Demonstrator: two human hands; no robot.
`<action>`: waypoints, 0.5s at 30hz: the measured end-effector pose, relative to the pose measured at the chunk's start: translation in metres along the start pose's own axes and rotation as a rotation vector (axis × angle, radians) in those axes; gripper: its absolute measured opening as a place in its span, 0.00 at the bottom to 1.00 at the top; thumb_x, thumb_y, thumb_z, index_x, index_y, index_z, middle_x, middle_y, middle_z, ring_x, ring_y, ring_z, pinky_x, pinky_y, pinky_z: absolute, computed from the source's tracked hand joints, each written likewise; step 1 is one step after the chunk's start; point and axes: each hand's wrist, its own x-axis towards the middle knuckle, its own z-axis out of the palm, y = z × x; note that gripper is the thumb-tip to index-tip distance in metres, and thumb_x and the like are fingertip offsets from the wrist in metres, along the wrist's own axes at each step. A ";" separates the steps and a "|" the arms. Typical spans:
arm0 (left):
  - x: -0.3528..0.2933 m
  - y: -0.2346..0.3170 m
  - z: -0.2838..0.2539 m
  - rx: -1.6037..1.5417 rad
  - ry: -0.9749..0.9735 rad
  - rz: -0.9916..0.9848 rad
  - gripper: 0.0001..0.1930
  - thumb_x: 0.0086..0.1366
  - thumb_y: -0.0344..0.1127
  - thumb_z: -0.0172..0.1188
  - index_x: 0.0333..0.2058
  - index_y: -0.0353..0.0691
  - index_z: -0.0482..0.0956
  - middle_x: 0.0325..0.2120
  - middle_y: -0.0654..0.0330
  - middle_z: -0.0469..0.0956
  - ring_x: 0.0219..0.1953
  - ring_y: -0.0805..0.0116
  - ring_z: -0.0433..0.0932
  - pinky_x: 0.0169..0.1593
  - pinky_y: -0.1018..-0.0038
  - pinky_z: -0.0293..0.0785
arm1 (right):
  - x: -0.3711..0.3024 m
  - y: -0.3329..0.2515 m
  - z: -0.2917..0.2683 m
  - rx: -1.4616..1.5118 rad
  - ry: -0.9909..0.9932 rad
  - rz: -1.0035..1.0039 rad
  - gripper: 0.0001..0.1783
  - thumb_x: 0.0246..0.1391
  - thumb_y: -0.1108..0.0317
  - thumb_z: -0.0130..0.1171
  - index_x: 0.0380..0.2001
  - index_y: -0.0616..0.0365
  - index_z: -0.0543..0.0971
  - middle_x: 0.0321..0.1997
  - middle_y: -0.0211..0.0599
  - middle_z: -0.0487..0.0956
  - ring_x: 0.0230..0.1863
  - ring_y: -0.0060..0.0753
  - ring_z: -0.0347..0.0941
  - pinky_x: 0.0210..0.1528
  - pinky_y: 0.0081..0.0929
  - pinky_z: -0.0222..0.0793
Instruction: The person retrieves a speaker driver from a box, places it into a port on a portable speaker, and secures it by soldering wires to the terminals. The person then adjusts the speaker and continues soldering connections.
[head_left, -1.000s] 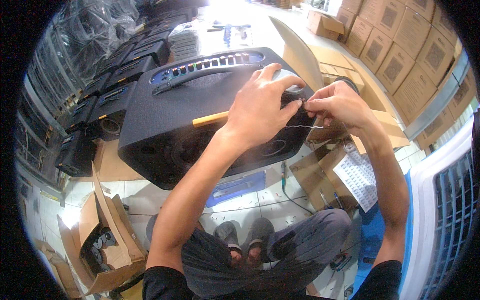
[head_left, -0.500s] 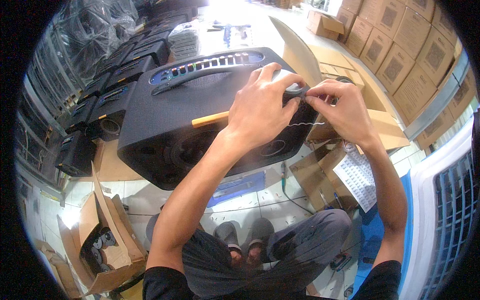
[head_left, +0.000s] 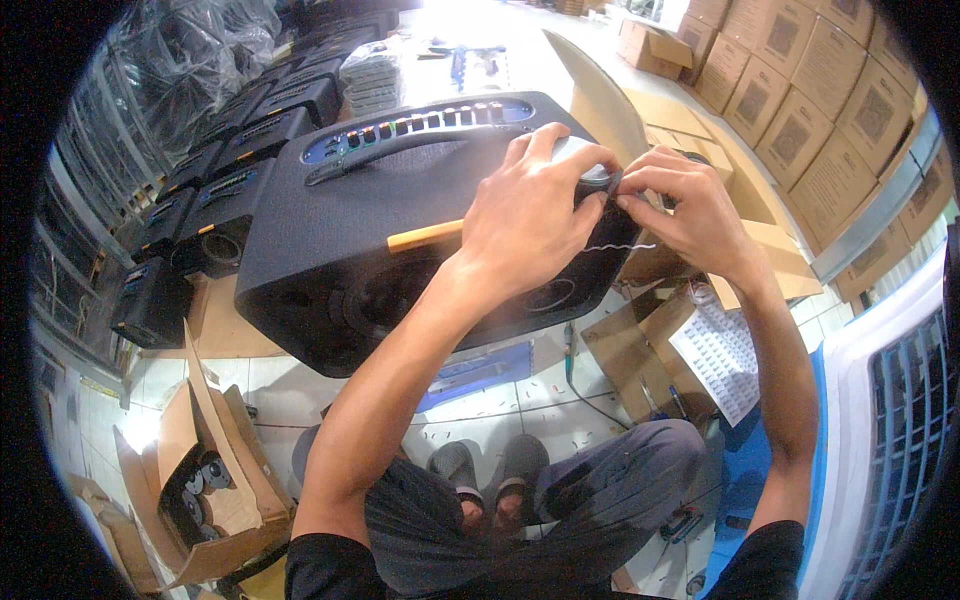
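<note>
A large black speaker cabinet (head_left: 390, 205) lies before me, with a carry handle (head_left: 415, 150) and a row of knobs on its top panel. Over its right end, my left hand (head_left: 525, 205) is closed around a rounded grey piece (head_left: 585, 165) with a dark rim, whose kind I cannot make out. The fingertips of my right hand (head_left: 690, 205) are pinched together at that piece's right edge; whatever they grip is hidden. Below the hands a thin white wavy strand (head_left: 622, 246) sticks out. A yellow strip (head_left: 425, 237) runs along the cabinet's front edge to my left wrist.
Open cardboard boxes stand at the right (head_left: 770, 255) and lower left (head_left: 215, 480). More black speakers (head_left: 230, 210) line the left. Stacked cartons (head_left: 800, 90) rise at the back right. A blue tray (head_left: 480, 375) and a green-handled tool (head_left: 570, 355) lie on the floor.
Both hands have shifted slightly to the right with the grey piece. The pinch of the right hand stays at its edge.
</note>
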 end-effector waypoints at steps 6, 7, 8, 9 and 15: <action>0.000 0.001 0.002 0.010 0.016 0.003 0.17 0.63 0.38 0.60 0.51 0.53 0.76 0.58 0.46 0.71 0.62 0.40 0.69 0.60 0.51 0.71 | 0.000 0.004 0.001 -0.019 -0.017 -0.046 0.06 0.51 0.74 0.63 0.32 0.64 0.79 0.37 0.43 0.81 0.42 0.45 0.77 0.48 0.36 0.72; 0.000 0.001 0.002 0.006 0.009 0.000 0.16 0.63 0.38 0.59 0.51 0.53 0.76 0.57 0.46 0.71 0.62 0.40 0.69 0.60 0.51 0.71 | 0.000 0.004 0.001 -0.016 -0.018 -0.049 0.06 0.51 0.74 0.63 0.32 0.64 0.79 0.37 0.43 0.81 0.42 0.46 0.77 0.47 0.37 0.72; 0.000 0.001 0.002 0.001 0.003 -0.004 0.16 0.64 0.38 0.59 0.51 0.53 0.76 0.57 0.46 0.72 0.61 0.40 0.69 0.59 0.51 0.71 | 0.000 0.004 0.000 -0.017 -0.021 -0.049 0.06 0.51 0.74 0.63 0.32 0.64 0.79 0.37 0.43 0.80 0.42 0.46 0.77 0.47 0.37 0.72; 0.000 0.001 0.002 0.010 0.007 0.002 0.16 0.64 0.38 0.59 0.51 0.53 0.76 0.56 0.47 0.72 0.61 0.41 0.69 0.59 0.51 0.71 | 0.001 0.004 0.000 -0.018 -0.025 -0.046 0.06 0.51 0.74 0.63 0.32 0.64 0.79 0.37 0.44 0.80 0.42 0.46 0.77 0.47 0.37 0.72; 0.000 0.001 0.003 0.023 0.005 0.009 0.16 0.65 0.38 0.59 0.51 0.52 0.76 0.56 0.47 0.72 0.61 0.41 0.69 0.59 0.50 0.72 | 0.001 0.004 -0.001 -0.054 -0.071 -0.049 0.07 0.52 0.74 0.62 0.34 0.64 0.78 0.37 0.44 0.79 0.42 0.48 0.77 0.47 0.37 0.72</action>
